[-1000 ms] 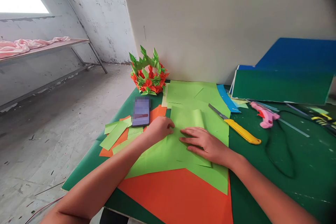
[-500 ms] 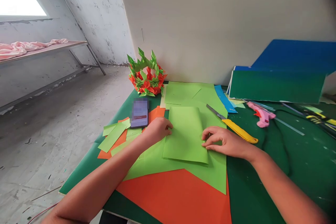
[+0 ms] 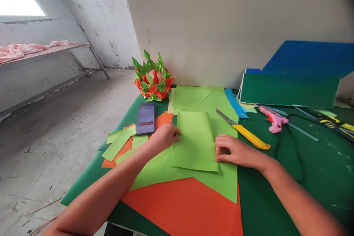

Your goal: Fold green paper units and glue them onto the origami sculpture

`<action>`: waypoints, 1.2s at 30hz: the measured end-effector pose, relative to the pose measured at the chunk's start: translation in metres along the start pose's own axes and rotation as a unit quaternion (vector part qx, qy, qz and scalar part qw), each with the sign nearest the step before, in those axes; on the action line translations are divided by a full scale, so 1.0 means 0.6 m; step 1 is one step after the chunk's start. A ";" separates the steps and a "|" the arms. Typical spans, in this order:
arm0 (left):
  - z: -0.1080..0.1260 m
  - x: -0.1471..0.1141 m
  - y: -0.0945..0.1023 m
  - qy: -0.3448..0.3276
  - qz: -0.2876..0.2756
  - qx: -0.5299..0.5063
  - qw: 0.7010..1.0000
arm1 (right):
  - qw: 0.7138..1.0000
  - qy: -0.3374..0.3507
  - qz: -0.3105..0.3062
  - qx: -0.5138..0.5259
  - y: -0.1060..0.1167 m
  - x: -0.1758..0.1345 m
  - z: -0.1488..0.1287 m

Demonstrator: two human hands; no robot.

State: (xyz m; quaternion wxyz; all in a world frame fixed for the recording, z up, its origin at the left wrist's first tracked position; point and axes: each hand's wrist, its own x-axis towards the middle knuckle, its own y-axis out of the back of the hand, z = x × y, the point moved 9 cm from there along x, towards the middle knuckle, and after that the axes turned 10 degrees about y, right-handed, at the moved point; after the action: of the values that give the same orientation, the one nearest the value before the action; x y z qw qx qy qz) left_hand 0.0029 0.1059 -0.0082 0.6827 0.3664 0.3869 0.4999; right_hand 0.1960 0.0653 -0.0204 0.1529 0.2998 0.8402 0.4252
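A folded sheet of green paper [image 3: 193, 143] lies on a larger green sheet [image 3: 226, 188], its lower edge slightly raised so that layers show. At its left edge my left hand [image 3: 167, 135] rests with curled fingers, thumb and forefinger closed on the border. My right hand [image 3: 228, 149] pinches the opposite edge, thumb low and forefinger above. Just beyond that hand lies a yellow-handled utility knife [image 3: 251, 136], blade pointing up and left over the green sheet. The fingertips of my left hand are partly hidden.
A phone [image 3: 146, 120] lies left of the paper, near green strips [image 3: 118, 145]. Orange paper [image 3: 188, 206] spreads in front. Behind stands a red-and-green folded-paper ornament [image 3: 153, 77]. A pink glue gun [image 3: 273, 120] with a cord sits right, before blue and green boards [image 3: 290, 88].
My right hand's fingers have closed from a looser, spread pose into a pinch at the paper's right edge. My left hand stays at the left edge. The view has shifted slightly.
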 end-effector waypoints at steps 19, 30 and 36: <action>0.005 -0.002 0.001 -0.013 0.005 0.005 1.000 | 0.990 -0.045 0.070 -0.115 0.037 0.028 0.044; 0.005 -0.004 0.000 -0.014 0.004 0.011 1.000 | 0.946 -0.130 0.149 -0.256 0.121 0.101 0.123; 0.003 -0.001 -0.006 -0.030 0.013 0.016 0.999 | 0.932 -0.163 0.155 -0.285 0.134 0.113 0.134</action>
State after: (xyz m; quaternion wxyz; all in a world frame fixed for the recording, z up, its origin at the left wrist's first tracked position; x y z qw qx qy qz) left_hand 0.0055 0.1043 -0.0105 0.6815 0.3975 0.3693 0.4911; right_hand 0.2146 0.1952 -0.0032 0.2987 0.4350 0.5903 0.6109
